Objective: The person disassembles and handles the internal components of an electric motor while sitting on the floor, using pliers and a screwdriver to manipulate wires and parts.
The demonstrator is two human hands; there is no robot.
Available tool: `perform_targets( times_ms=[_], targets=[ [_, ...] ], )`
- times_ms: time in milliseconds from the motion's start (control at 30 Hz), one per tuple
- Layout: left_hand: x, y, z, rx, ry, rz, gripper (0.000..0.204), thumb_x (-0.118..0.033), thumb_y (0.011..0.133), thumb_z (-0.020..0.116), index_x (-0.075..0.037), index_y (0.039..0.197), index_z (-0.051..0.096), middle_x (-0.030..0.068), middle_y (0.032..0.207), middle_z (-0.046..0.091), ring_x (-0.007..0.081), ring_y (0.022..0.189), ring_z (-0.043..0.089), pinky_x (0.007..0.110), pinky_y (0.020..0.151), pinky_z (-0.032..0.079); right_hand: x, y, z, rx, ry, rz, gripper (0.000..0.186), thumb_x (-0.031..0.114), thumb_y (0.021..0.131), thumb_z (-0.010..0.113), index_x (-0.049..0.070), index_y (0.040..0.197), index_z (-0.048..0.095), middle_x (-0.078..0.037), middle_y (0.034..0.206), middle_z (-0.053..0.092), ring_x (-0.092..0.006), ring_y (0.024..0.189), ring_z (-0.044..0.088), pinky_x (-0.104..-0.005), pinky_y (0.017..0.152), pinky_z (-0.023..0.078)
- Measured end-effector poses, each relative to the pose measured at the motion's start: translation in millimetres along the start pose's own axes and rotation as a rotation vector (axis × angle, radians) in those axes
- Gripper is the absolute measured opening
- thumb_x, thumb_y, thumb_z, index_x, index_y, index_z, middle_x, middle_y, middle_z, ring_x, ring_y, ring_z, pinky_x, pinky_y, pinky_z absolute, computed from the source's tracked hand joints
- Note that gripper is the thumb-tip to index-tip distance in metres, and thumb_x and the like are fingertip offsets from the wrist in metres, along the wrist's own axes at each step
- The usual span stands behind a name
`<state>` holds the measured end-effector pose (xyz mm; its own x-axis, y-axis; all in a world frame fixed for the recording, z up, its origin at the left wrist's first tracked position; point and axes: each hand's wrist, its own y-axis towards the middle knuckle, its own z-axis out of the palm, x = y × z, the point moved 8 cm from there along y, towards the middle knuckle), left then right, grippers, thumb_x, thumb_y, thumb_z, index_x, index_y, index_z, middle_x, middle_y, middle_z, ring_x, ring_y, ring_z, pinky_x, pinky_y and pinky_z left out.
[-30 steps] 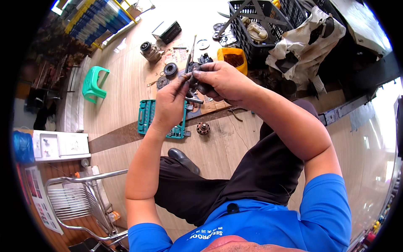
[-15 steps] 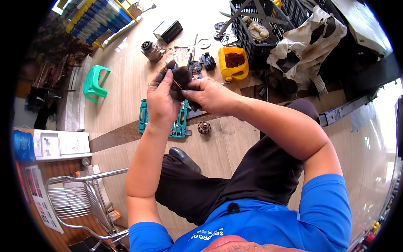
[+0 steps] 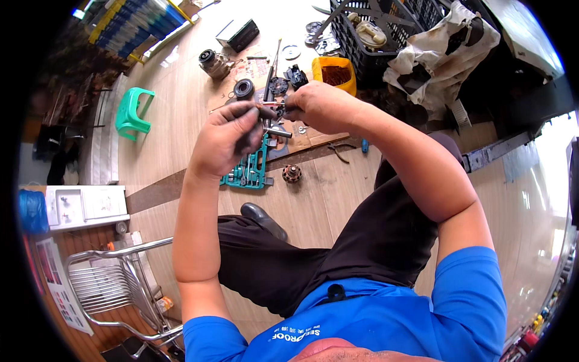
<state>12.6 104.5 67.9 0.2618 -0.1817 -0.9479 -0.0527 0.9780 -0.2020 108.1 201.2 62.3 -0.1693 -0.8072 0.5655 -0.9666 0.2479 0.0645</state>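
Note:
My left hand (image 3: 226, 136) is closed, its thumb and fingers pinching a small dark cylindrical piece (image 3: 267, 112). My right hand (image 3: 322, 105) is curled close beside it; its fingertips are turned away, and what they grip is hidden. A thin shiny shaft (image 3: 274, 104) shows between the two hands, though I cannot tell which hand bears it. Just past my left fingers, a black round part with a hole (image 3: 243, 89) rests on the cardboard. Below the hands, a dark metal rod (image 3: 279, 133) lies near an open teal socket set case (image 3: 256, 172), partly covered by my left hand.
A copper-wound rotor (image 3: 292, 174) stands on the floor near my shoe. Pliers (image 3: 339, 152) lie to the right. Farther off are a cut-open yellow jug (image 3: 333, 66), a black crate (image 3: 386, 57), a metal housing (image 3: 214, 63) and a dark box (image 3: 238, 35). A green stool (image 3: 134, 111) stands left.
The dark part with copper-coloured strands is no longer between my hands. A black round part now shows on the cardboard. My left hand has moved slightly left and down, my right hand right and up.

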Motion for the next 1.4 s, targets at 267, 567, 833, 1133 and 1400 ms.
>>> perform_targets(
  times_ms=[267,567,833,1133,1400],
  targets=[
    [16,5,6,-0.178,0.751,-0.062,0.021,-0.011,0.097,0.058,0.006,0.107,0.066,-0.0016,0.080,0.063,0.0038,0.071,0.051,0.022,0.064,0.045,-1,-3,-17,-0.121,0.219,0.109,0.027,0.022,0.094,0.060,-0.004,0.095,0.067,-0.021,0.075,0.064,-0.0316,0.070,0.062,-0.0388,0.068,0.049],
    [11,10,4,-0.255,0.428,0.016,0.022,-0.010,0.098,0.057,0.003,0.113,0.065,-0.0008,0.083,0.064,0.0037,0.072,0.056,0.020,0.063,0.047,-3,-10,-23,-0.284,0.421,0.237,0.028,0.020,0.094,0.059,-0.006,0.097,0.067,-0.016,0.072,0.064,-0.0192,0.065,0.059,-0.0345,0.065,0.048],
    [12,11,-6,-0.291,0.359,0.103,0.025,-0.014,0.100,0.055,0.002,0.117,0.065,0.0006,0.090,0.067,0.0050,0.075,0.059,0.021,0.066,0.049,10,-15,-21,-0.267,0.488,0.221,0.025,0.017,0.096,0.057,-0.005,0.097,0.068,-0.013,0.075,0.066,-0.0162,0.067,0.058,-0.0328,0.065,0.049],
    [9,12,-8,-0.362,-0.144,0.362,0.026,-0.010,0.100,0.052,0.004,0.120,0.060,0.0143,0.108,0.069,0.0198,0.096,0.067,0.031,0.087,0.054,13,-6,34,-0.136,0.921,0.256,0.022,0.020,0.099,0.057,0.001,0.098,0.068,0.003,0.073,0.061,-0.0046,0.060,0.050,-0.0244,0.052,0.042],
    [-2,10,-23,-0.301,-0.394,0.384,0.028,-0.016,0.103,0.046,0.002,0.119,0.058,0.0096,0.087,0.066,0.0210,0.078,0.065,0.033,0.074,0.054,14,-4,40,-0.045,0.904,0.256,0.022,0.023,0.099,0.059,0.002,0.100,0.069,0.005,0.075,0.062,-0.0026,0.064,0.051,-0.0229,0.056,0.043]
  ],
)
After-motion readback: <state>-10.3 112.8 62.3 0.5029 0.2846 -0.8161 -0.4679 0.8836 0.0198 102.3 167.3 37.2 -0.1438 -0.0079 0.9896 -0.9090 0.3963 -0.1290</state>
